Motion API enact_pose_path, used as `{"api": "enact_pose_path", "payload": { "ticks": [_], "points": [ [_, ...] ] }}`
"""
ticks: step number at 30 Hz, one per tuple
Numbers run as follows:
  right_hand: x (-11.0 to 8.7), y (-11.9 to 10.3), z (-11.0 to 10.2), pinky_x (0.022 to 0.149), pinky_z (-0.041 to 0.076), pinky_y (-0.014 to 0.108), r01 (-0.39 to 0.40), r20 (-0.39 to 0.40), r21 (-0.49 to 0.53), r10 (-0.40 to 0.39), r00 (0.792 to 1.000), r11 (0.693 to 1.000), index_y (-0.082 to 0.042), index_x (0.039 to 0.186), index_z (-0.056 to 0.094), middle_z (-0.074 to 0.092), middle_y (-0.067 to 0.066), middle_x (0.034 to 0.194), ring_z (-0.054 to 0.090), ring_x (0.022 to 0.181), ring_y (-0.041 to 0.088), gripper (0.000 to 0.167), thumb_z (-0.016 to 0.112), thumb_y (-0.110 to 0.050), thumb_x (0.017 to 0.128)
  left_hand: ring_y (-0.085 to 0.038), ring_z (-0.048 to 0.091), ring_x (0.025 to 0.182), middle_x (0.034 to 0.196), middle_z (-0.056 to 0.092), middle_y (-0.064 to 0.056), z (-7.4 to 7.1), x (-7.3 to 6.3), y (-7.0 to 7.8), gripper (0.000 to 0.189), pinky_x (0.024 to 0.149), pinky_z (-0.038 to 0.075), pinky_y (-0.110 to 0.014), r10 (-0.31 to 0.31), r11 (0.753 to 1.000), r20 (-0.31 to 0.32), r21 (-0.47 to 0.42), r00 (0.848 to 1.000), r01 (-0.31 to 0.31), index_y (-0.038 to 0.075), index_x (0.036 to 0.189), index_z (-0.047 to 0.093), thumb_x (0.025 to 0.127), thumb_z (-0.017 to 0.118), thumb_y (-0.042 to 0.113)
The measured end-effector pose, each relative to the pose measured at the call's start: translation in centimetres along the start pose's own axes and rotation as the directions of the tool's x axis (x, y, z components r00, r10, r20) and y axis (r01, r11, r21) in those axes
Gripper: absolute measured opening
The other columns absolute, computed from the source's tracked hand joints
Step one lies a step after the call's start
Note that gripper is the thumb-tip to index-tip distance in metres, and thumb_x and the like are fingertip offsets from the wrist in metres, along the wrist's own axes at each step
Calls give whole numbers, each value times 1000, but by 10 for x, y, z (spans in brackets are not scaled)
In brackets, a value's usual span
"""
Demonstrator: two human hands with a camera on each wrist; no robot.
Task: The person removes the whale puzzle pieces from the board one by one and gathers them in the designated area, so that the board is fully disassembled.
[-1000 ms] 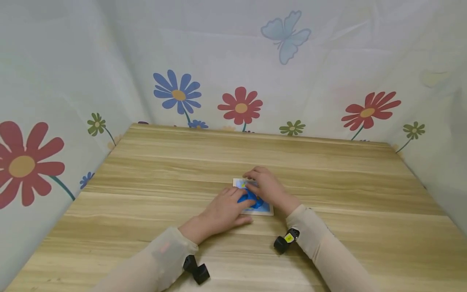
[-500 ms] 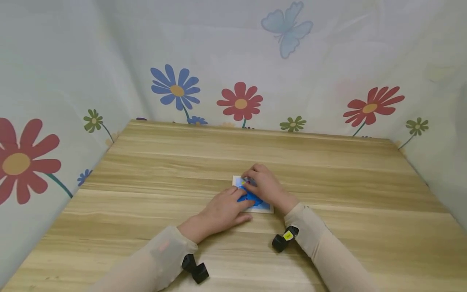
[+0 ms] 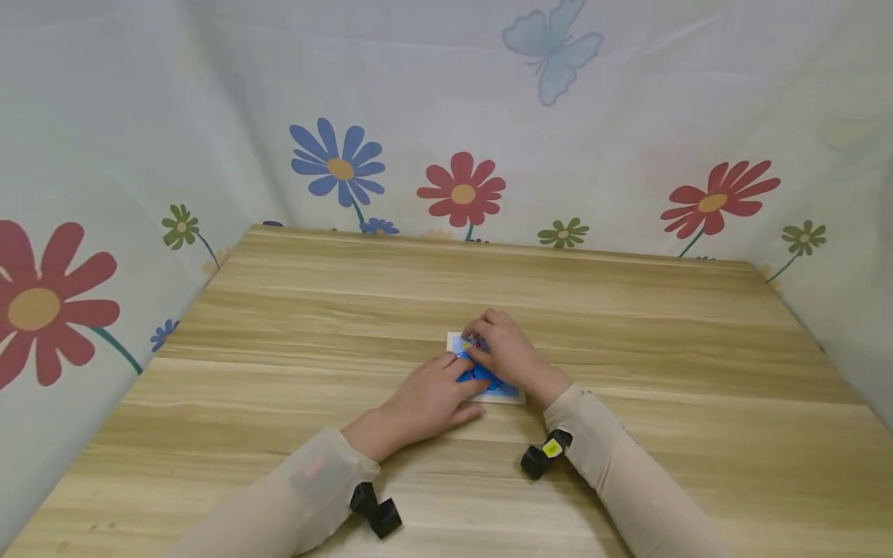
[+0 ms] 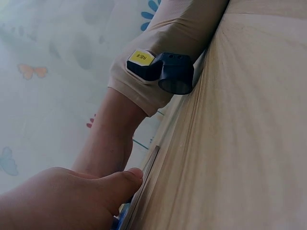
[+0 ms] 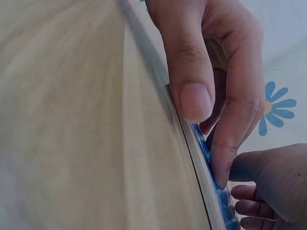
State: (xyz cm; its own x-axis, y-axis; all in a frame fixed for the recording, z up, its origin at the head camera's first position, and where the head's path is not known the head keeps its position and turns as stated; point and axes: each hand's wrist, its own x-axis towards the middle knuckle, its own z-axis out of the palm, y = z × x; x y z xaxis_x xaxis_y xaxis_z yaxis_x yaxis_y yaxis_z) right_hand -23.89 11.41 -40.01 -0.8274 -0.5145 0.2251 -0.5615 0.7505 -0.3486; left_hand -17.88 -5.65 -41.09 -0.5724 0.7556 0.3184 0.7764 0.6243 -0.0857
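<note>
A small square board with a pale rim (image 3: 512, 398) and a light blue surface lies on the table; it looks like a puzzle board. On it is a glossy blue piece (image 3: 477, 374), largely covered by fingers. My left hand (image 3: 422, 401) presses the piece with extended fingers, its thumb off the board's near edge; the right wrist view shows this left hand (image 5: 211, 62) from the side. At the board's far side, my right hand (image 3: 512, 353) bends its thumb and fingers round a small part with a purple spot. Its grip is partly hidden.
The wood-grain table (image 3: 335, 302) extends around the board on every side. Behind and beside it hangs a white cloth (image 3: 398, 77) printed with flowers and a butterfly. Black wrist devices (image 3: 377, 511) stick out from both sleeves.
The right thumb and fingers have shifted slightly at the board's far part, and a purple spot now shows between them. The left hand keeps its place. The whole view has shifted a little.
</note>
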Motion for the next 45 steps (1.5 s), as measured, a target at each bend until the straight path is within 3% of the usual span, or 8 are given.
{"api": "enact_pose_path", "payload": {
  "ticks": [22, 31, 37, 45],
  "points": [
    [0, 1, -2, 91, 46, 41, -38, 15, 93, 37, 999, 995, -5, 106, 62, 60, 11, 105, 53, 101, 27, 19, 62, -9, 88, -20, 58, 106, 117, 64, -3, -6, 3, 2, 40, 97, 47, -34, 4, 1000, 21, 10, 1000, -4, 21, 120, 69, 92, 58, 48],
    [-1, 2, -4, 81, 52, 39, -49, -48, 200, 59, 997, 979, -5, 101, 65, 65, 10, 98, 62, 90, 24, 12, 62, -11, 91, -19, 58, 106, 113, 66, -2, -7, 4, 4, 40, 98, 46, -34, 7, 1000, 33, 21, 999, -7, 23, 119, 69, 92, 57, 49],
    [0, 2, -6, 76, 53, 35, -83, -64, 271, 104, 992, 959, -4, 99, 66, 67, 10, 94, 63, 85, 21, 9, 62, -10, 92, -19, 58, 105, 113, 66, -3, -7, 5, 3, 39, 97, 46, -33, 3, 1000, 32, 20, 999, -4, 23, 120, 69, 93, 56, 49],
    [1, -2, -20, 71, 50, 27, -180, 23, 383, 185, 982, 906, -6, 100, 66, 68, 8, 94, 60, 81, 18, 10, 60, -11, 95, -20, 58, 102, 113, 66, -4, -3, 2, 2, 39, 94, 47, -34, -4, 1000, 20, 2, 1000, 4, 23, 119, 69, 92, 58, 49]
  ]
}}
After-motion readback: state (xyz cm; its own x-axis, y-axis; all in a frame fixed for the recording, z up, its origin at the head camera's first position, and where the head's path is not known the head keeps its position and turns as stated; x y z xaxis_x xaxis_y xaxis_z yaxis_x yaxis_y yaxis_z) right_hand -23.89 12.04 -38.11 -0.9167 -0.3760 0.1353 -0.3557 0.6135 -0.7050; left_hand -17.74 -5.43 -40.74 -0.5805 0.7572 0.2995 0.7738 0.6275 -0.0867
